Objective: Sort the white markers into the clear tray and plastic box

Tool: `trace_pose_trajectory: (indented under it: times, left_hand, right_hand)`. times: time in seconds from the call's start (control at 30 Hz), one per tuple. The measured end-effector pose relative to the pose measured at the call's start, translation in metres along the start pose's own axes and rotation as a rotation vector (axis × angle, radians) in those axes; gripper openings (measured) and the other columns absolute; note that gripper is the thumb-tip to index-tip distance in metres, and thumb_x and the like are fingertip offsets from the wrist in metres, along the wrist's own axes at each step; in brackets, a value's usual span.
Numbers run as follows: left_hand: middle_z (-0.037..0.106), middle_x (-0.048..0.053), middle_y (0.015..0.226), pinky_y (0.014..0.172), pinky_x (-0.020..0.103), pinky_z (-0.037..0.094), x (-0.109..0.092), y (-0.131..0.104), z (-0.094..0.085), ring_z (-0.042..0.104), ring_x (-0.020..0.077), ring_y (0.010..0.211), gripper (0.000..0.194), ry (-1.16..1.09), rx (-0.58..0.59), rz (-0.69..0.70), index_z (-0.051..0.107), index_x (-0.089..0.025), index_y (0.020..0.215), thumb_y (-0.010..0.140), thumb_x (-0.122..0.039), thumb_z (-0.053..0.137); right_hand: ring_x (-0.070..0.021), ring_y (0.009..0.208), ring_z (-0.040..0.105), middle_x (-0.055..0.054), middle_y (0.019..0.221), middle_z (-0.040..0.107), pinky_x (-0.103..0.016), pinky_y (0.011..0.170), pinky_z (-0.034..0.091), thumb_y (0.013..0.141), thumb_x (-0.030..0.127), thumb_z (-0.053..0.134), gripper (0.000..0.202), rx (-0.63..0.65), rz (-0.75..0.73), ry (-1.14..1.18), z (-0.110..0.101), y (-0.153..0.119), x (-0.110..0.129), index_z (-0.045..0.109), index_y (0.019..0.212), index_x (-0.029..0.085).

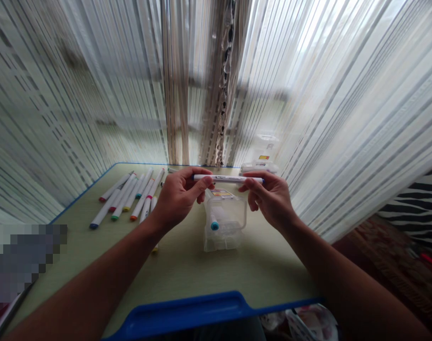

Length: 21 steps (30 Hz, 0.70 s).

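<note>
A white marker [228, 179] with blue ends is held level between my two hands. The fingers of my left hand [180, 196] pinch its left end, and those of my right hand [270, 196] pinch its right end. Below it on the table stands a clear plastic box [226, 213], open, with a teal-tipped marker [215, 222] inside. Left of my left hand, several white markers [130, 192] with coloured ends lie in a loose group; my left hand and forearm partly cover some of them.
Another clear case [260, 166] stands at the back of the pale green table [187, 279], which has a blue rim and a blue tray [187, 310] at its front edge. Striped sheer curtains [130, 71] hang behind. A basket [313, 322] sits below the front right edge.
</note>
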<state>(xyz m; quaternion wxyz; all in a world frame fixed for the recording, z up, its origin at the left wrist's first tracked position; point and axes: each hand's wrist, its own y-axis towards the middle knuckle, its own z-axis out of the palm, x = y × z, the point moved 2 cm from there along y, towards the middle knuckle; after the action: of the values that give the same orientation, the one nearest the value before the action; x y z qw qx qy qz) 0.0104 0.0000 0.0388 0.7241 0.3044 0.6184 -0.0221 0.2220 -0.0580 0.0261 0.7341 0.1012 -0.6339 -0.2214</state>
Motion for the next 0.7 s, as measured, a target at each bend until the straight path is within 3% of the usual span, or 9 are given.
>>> trace_pose_trajectory:
  times: [0.23, 0.7]
  left_hand:
    - [0.075, 0.008, 0.078, 0.052, 0.023, 0.047, 0.0020, -0.0005, 0.0004, 0.059, 0.0100, 0.052, 0.034, -0.085, -0.020, -0.032, 0.068, -0.009, 0.110, 0.092, -0.037, 0.070]
    - [0.075, 0.010, 0.079, 0.053, 0.026, 0.047, 0.0036, -0.0002, -0.0001, 0.061, 0.0131, 0.054, 0.035, -0.219, -0.033, -0.078, 0.068, -0.008, 0.110, 0.095, -0.040, 0.062]
  right_hand:
    - [-0.0084, 0.035, 0.056, -0.007, 0.081, 0.080, -0.021, 0.032, 0.039, 0.090, 0.037, 0.072, 0.024, 0.013, 0.008, 0.032, -0.0001, -0.0004, 0.0014, 0.075, 0.103, 0.017]
    - [-0.0181, 0.058, 0.070, -0.011, 0.093, 0.081, -0.024, 0.035, 0.044, 0.095, 0.043, 0.059, 0.032, 0.023, 0.043, 0.053, -0.0017, -0.0001, 0.0024, 0.075, 0.106, 0.018]
